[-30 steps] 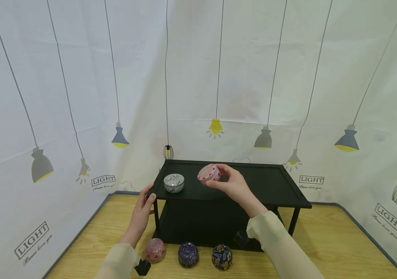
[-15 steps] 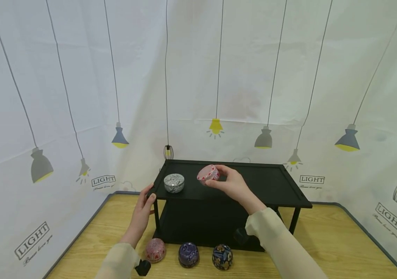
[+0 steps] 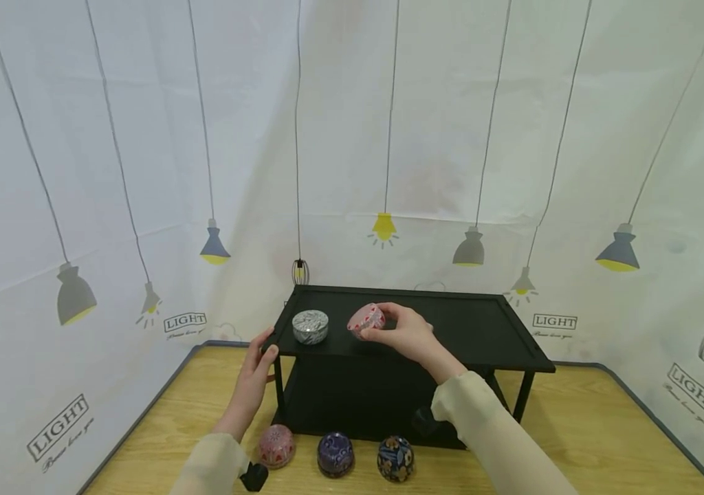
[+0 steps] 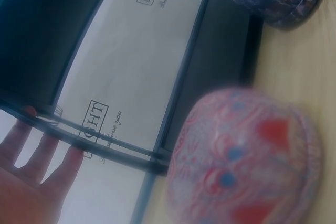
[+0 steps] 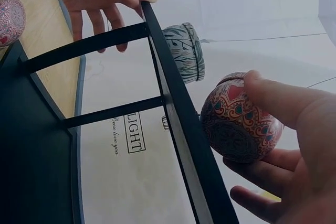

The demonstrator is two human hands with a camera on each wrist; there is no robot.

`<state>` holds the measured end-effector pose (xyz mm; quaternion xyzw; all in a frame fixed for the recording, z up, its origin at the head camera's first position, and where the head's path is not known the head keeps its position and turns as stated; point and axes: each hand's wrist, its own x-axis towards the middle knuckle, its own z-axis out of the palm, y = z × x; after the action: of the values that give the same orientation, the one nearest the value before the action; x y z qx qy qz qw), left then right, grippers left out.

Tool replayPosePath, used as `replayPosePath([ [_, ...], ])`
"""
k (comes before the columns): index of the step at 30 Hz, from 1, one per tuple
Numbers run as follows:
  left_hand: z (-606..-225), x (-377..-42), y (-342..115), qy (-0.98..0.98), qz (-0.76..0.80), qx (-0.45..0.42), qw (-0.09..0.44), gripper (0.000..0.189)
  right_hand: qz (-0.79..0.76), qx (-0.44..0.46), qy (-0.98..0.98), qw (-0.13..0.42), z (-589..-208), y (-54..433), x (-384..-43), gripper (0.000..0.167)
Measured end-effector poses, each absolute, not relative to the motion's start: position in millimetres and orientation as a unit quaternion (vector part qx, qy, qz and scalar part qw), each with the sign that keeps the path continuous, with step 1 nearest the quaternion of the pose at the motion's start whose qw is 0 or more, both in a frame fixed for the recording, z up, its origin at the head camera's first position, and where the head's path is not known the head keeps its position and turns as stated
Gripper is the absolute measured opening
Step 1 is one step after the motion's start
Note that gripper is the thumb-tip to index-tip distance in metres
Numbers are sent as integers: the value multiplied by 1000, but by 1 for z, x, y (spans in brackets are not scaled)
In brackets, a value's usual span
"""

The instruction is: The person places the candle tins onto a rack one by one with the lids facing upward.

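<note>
My right hand [image 3: 410, 335] pinches a small round tin [image 3: 364, 322] with a pink lid and red patterned sides between thumb and fingers. It is tilted, close over the top of the black two-tier rack [image 3: 469, 330]; in the right wrist view the tin [image 5: 241, 121] is right at the board's edge. To its left, a white-and-grey leaf-patterned tin [image 3: 311, 326] stands on the same top. My left hand [image 3: 254, 375] grips the rack's front left corner, its thumb at the edge and its fingers [image 4: 65, 169] spread along the side.
Before the rack, a row of tins lies on the wooden table [image 3: 606, 433]: a pink one [image 3: 276, 447], a purple one [image 3: 335, 454] and a dark blue floral one [image 3: 396, 458]. The rack's lower board [image 3: 352, 399] sits under the top. A lamp-printed cloth [image 3: 352, 137] encloses the table.
My right hand has lowered the pink-lidded tin a little towards the rack's top. My left hand keeps its grip on the corner.
</note>
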<state>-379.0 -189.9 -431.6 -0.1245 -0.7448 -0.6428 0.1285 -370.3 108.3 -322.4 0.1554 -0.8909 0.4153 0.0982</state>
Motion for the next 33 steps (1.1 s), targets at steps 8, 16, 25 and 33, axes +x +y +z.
replayPosePath([
  [8, -424, -374, -189, -741, -648, -128, 117, 52, 378, 152, -907, 106, -325, 107, -372, 62],
  [16, -429, -379, -190, -744, -646, -123, 115, 52, 373, 149, -910, 101, -327, 108, -373, 63],
  [25, -428, -379, -190, -743, -649, -121, 114, 51, 377, 144, -911, 83, -325, 110, -372, 65],
  [33, -431, -380, -191, -745, -645, -123, 120, 52, 374, 144, -912, 83, -327, 107, -373, 65],
])
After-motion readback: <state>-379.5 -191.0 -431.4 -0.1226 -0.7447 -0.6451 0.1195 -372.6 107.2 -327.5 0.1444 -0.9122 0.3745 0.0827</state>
